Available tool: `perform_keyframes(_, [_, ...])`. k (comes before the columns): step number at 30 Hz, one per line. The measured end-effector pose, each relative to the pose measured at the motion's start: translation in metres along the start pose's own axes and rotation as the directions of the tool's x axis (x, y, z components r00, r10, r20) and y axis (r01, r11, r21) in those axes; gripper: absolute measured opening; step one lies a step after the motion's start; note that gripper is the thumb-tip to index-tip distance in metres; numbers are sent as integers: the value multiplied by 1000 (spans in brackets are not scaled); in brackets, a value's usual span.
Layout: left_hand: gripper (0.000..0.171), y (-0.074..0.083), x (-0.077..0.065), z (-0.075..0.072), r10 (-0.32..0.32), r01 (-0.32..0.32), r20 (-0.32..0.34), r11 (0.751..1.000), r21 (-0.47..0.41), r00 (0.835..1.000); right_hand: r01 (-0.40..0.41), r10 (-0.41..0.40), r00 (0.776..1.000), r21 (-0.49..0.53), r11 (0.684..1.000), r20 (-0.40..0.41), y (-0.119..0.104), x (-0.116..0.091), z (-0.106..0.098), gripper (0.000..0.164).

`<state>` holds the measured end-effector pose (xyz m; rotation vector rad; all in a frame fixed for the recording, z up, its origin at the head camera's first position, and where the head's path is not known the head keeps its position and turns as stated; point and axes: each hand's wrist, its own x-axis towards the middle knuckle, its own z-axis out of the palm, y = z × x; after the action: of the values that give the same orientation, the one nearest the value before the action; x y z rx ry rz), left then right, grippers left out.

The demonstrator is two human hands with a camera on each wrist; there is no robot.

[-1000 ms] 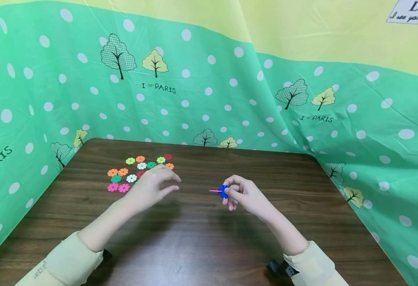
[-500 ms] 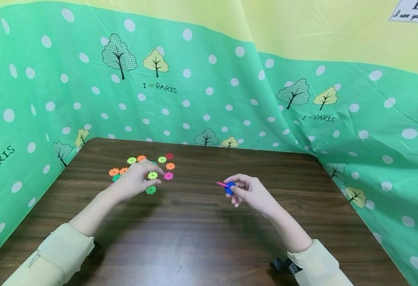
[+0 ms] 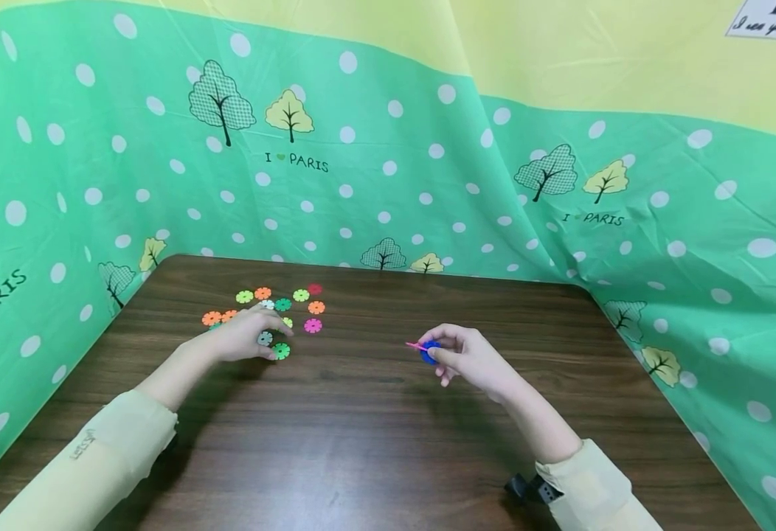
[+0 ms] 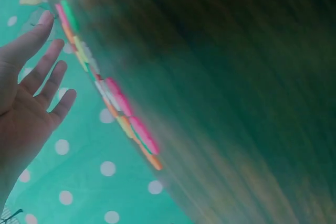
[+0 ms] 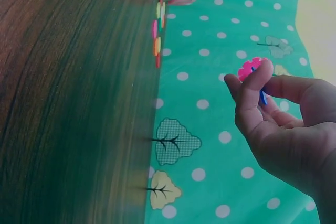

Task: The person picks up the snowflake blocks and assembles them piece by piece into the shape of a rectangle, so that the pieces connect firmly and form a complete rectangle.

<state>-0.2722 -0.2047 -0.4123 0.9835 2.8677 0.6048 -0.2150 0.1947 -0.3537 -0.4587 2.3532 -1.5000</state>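
Note:
My right hand (image 3: 466, 357) pinches a blue notched flower disc (image 3: 429, 353) between thumb and fingers, off the table. Slotted into it at an angle is a pink flower disc (image 5: 247, 71), which points toward the left. Over the scattered discs hovers my left hand (image 3: 245, 336), its fingers loosely bent and nothing seen between them. The thumb tip is close by a green disc (image 3: 283, 351); whether it touches cannot be told. A white disc (image 3: 265, 338) shows between thumb and fingers. In the left wrist view the left fingers are spread apart.
Several more discs lie flat about the left hand, among them a magenta disc (image 3: 313, 325), an orange disc (image 3: 317, 307) and a red disc (image 3: 315, 288). The brown wooden table (image 3: 361, 442) ends at a green dotted curtain (image 3: 388, 169) behind it.
My left hand has moved left and then lower over the discs, uncovering some on its right. The right hand has shifted slightly right, still holding the joined blue and pink discs.

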Motion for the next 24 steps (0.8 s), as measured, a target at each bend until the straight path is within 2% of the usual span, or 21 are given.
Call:
perform_keyframes(6, [30, -8, 3, 7, -38, 35, 55, 998, 47, 998, -16, 16, 1000, -9, 1000, -2, -1, 1, 1, 22])
perform_keyframes(14, [25, -10, 6, 9, -40, 39, 57, 999, 17, 998, 28, -27, 999, -34, 999, 27, -2, 2, 0, 27])
perform_keyframes(20, [24, -10, 7, 8, -39, 46, 85, 995, -85, 996, 50, -50, 998, -27, 998, 27, -2, 2, 1, 26])
perform_keyframes(24, [17, -9, 6, 7, -31, 44, 81, 985, -167, 996, 42, -42, 999, 10, 999, 34, -2, 3, 0, 27])
